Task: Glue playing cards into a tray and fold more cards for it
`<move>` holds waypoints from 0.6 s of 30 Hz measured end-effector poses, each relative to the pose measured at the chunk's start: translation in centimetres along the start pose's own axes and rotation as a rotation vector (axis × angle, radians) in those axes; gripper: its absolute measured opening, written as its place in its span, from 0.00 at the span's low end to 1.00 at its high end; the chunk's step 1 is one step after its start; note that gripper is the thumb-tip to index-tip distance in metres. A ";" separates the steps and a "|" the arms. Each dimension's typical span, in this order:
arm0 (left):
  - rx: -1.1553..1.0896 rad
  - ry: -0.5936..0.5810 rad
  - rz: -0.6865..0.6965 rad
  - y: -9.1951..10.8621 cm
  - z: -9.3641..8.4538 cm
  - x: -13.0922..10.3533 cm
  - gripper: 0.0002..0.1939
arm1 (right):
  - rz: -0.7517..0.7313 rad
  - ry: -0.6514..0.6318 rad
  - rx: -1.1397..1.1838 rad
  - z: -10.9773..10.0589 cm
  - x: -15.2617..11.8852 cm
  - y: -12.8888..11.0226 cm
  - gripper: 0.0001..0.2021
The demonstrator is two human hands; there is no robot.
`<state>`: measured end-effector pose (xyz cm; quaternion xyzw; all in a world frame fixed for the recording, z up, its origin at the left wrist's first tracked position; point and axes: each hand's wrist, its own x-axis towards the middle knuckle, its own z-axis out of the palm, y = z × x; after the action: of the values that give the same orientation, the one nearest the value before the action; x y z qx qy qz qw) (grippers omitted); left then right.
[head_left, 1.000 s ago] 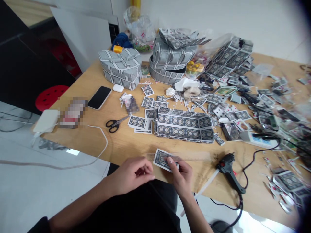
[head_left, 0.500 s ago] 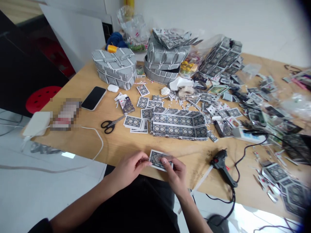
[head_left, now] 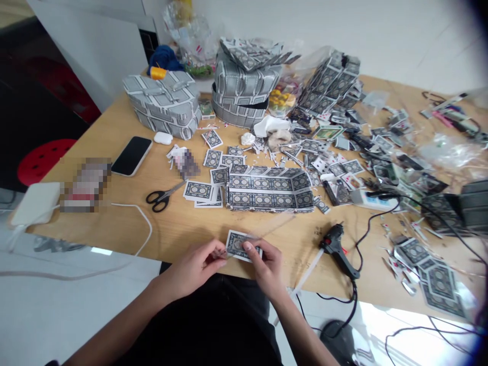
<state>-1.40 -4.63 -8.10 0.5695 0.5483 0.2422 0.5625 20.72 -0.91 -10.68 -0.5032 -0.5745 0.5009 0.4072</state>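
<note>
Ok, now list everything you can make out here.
Held card: one showing, black and white, front
Tray: one, black and white, mid-table
Loose cards: many, mixed, mostly right
Scissors: one, black-handled, left of tray
Glue gun: one, black, right
Phone: one, black, left
Boxes: at least two, grey, back
Spool: one, orange, back left
Stool: at least one, red, far left
Bags: several, clear, mostly back
Table: one, brown, beneath
Left hand: one, bare, beside card
Right hand: one, bare, on card

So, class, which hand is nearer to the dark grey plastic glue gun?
The right hand. It holds a black-and-white playing card to the left of the glue gun; the left hand is farther left, by the card's other edge.
</note>
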 end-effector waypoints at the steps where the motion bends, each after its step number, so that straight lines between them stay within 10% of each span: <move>1: 0.007 -0.006 0.008 0.0 0.0 -0.1 0.05 | -0.010 -0.005 -0.012 0.0 0.1 0.0 0.13; 10: 0.031 -0.032 0.003 0.9 -0.1 -0.2 0.14 | -0.154 -0.229 -0.099 0.5 0.2 -0.7 0.07; 18: 0.081 0.158 0.104 -0.4 -0.6 -2.7 0.15 | -0.043 -0.122 -0.069 -0.2 0.3 -0.9 0.13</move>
<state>-2.90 -6.93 -7.41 0.5985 0.5701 0.2928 0.4807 20.69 -0.61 -9.82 -0.4729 -0.6260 0.5017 0.3644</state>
